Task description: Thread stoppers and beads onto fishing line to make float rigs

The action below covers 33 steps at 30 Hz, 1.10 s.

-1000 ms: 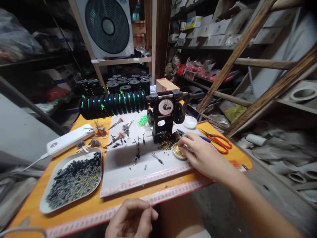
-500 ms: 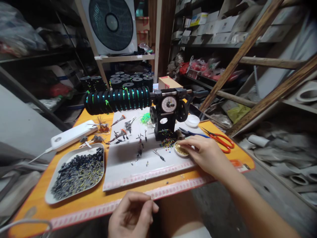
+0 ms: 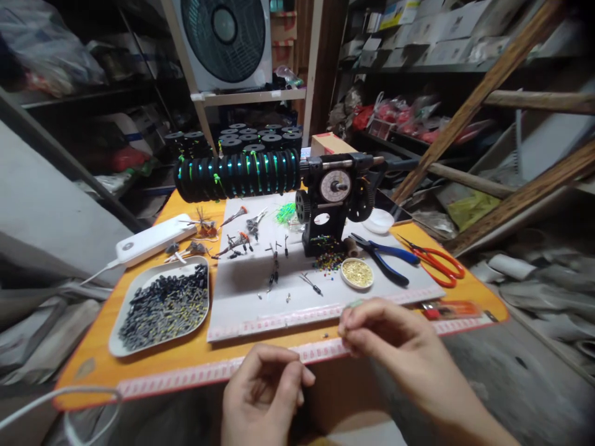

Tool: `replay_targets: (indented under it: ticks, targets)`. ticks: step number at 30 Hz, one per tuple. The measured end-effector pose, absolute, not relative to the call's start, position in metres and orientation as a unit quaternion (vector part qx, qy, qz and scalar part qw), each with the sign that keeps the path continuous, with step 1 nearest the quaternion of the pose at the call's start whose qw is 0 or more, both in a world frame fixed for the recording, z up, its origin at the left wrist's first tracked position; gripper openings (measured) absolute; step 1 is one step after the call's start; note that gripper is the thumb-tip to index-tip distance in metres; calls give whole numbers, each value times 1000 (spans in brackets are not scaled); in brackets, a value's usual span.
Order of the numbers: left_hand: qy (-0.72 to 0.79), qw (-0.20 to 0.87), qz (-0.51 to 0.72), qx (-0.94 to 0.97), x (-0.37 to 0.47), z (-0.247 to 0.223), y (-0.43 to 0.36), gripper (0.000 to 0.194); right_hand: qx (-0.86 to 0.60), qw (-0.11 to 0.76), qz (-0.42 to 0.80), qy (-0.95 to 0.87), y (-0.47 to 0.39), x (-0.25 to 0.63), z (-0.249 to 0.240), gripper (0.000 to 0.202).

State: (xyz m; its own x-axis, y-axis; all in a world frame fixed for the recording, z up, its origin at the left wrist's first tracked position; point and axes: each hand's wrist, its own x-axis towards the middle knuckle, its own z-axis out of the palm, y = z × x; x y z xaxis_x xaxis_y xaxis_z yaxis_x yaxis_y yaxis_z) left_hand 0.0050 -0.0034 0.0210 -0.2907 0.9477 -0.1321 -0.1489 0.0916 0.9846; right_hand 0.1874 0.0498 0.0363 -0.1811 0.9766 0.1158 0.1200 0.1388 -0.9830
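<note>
Pinching something tiny, right hand point(image 3: 395, 347) near gold-bead dish point(image 3: 357, 273); left hand point(image 3: 264, 396) curled; tray point(image 3: 121, 347) of dark pieces.

A dim storeroom surrounds the orange bench point(image 3: 186, 365): dark shelves point(image 3: 93, 99) at left, a white fan point(image 3: 225, 37) behind, a wooden ladder point(image 3: 488, 74) at right, perhaps boxes point(image 3: 418, 37) above.

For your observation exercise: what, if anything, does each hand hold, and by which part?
Both hands are pinched shut near the table edge. The right hand and left hand may grip something tiny at the fingertips, but it cannot be told.
</note>
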Motion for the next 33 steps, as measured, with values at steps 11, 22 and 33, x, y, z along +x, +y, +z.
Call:
replay_targets:
  ticks: [11,22,33]
  targets:
    - [558,467,588,355,4,20,-10,32,-441,457,672,-381,19,140,36,27]
    - [554,464,588,363,1,21,-11,31,-470,462,642,-393,17,134,38,22]
    - [552,455,600,359,2,25,-12,34,-442,464,682,-351,19,134,27,19]
